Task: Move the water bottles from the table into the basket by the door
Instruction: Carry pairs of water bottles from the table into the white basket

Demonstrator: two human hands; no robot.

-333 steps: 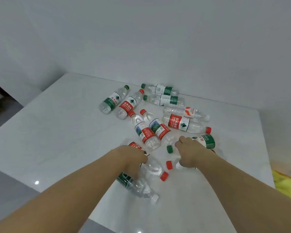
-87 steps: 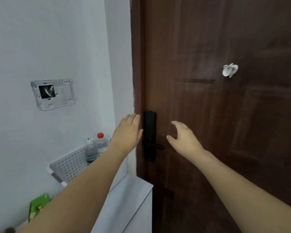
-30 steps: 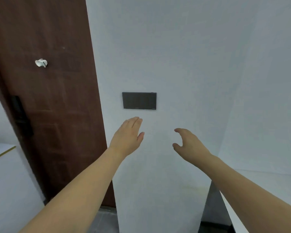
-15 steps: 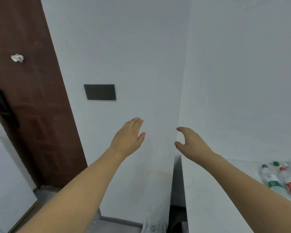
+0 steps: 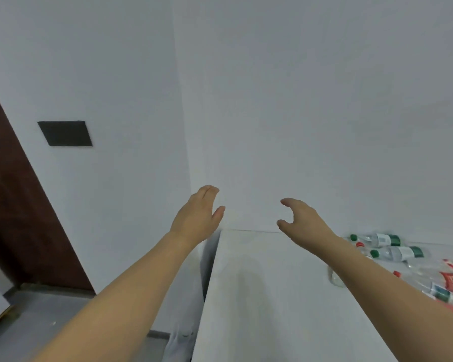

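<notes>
Both hands are held out in front, empty: the left hand flat with its grip wide, the right hand loosely curled, grip half open. The water bottles lie on their sides on the white table (far right corner). The basket is out of view.

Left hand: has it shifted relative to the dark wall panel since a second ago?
Yes. The left hand now sits far right of the dark wall panel, near the table corner; a second ago it hung just below the panel.
</notes>
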